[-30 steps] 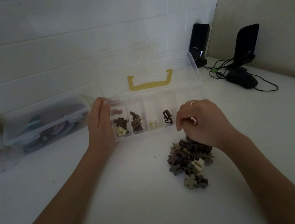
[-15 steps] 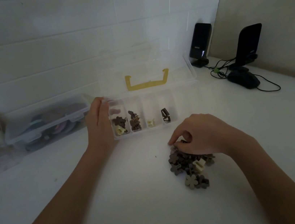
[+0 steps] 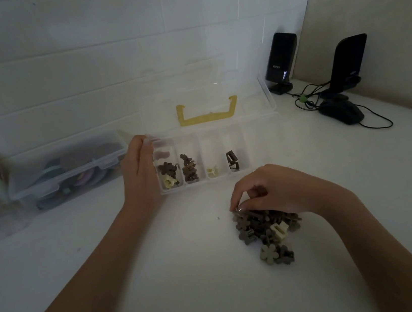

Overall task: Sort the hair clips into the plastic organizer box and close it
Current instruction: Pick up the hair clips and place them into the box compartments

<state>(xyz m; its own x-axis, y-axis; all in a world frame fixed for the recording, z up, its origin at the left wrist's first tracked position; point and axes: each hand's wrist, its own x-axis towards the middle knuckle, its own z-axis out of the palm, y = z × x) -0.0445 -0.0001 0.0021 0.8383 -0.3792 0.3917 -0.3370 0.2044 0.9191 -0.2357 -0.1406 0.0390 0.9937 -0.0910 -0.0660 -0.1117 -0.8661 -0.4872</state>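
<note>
Since a moment ago, the right hand (image 3: 270,191) is lowering its fingers deeper onto the pile of hair clips (image 3: 263,229), pinching a brown clip at the pile's 11 o'clock edge. A white desk (image 3: 162,267) is carrying everything. At 12 o'clock from the pile, the clear organizer box (image 3: 260,153) is sitting open, its lid (image 3: 255,98) leaning back, four compartments already holding clips. The left hand (image 3: 139,173) is cupping the box's 9 o'clock end, fingers pressed together against its wall.
</note>
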